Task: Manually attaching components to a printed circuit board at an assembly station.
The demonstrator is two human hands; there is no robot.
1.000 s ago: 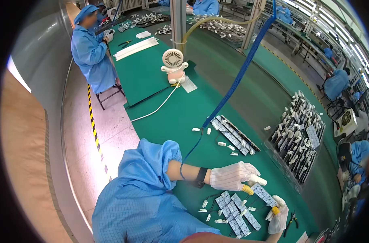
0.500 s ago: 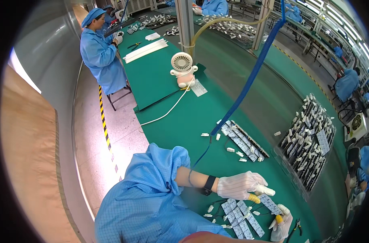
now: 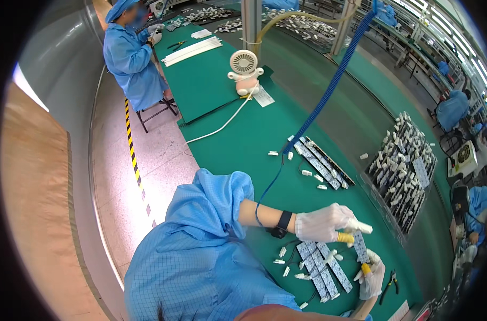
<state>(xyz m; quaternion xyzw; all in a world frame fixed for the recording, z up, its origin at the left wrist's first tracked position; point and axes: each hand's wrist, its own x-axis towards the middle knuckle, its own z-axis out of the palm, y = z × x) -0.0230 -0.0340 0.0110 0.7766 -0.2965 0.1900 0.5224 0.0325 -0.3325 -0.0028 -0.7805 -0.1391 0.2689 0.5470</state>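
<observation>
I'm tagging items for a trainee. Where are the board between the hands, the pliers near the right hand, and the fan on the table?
Board (image 3: 360,247): head view, middle of its face.
Pliers (image 3: 392,279): head view, at the pivot.
Fan (image 3: 244,63): head view, round front grille.

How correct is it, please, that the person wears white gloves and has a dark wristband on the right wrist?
The side is wrong: the head view shows the dark wristband on the left wrist. White gloves cover the left hand and right hand.

Pale floor (image 3: 112,166), striped tape (image 3: 130,144), green workbench (image 3: 238,142); probably tube lights (image 3: 435,25) far right.
</observation>
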